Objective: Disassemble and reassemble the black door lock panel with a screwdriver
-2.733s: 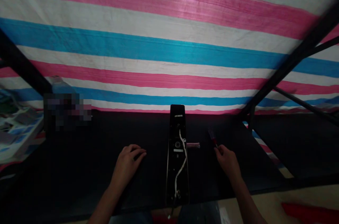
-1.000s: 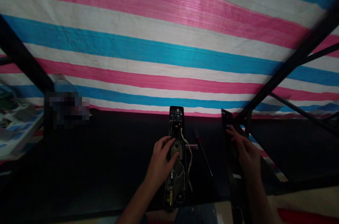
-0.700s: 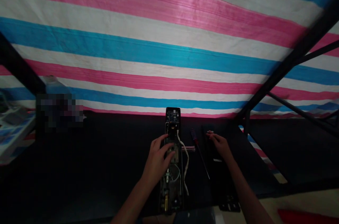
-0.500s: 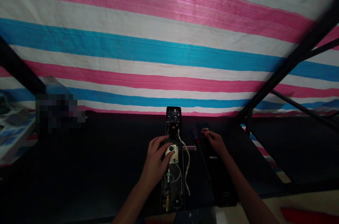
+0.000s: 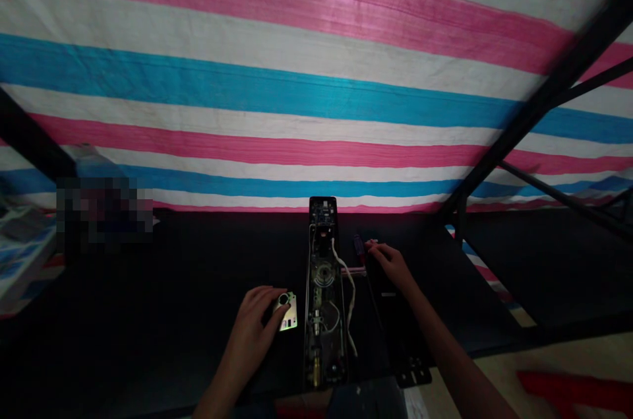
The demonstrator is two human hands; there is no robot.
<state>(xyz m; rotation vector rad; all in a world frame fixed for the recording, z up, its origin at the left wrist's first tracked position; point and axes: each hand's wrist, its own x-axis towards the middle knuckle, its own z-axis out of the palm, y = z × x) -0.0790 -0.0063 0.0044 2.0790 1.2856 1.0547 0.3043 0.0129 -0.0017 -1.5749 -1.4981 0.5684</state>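
Note:
A long black lock body (image 5: 324,293) lies lengthwise on the dark table (image 5: 198,287), its inside open, with a circuit board at the far end and a white cable (image 5: 350,300) along its right side. My left hand (image 5: 254,323) is left of it, fingers closed on a small pale plate with a round hole (image 5: 287,311), resting on the table. My right hand (image 5: 390,264) lies to the right on a flat black cover plate (image 5: 395,313), fingertips by the red handle of a screwdriver (image 5: 358,246). Whether the right fingers grip anything is unclear.
A pink, white and blue striped tarp (image 5: 297,76) hangs behind the table. Black metal frame bars (image 5: 524,122) cross at the right. A shelf with boxes (image 5: 20,247) stands at the far left. Red cloth (image 5: 573,389) lies on the floor at lower right.
My left hand has lifted the small pale plate out of the lock body and set it down to the left. My right hand brought the black cover plate down flat beside the lock.

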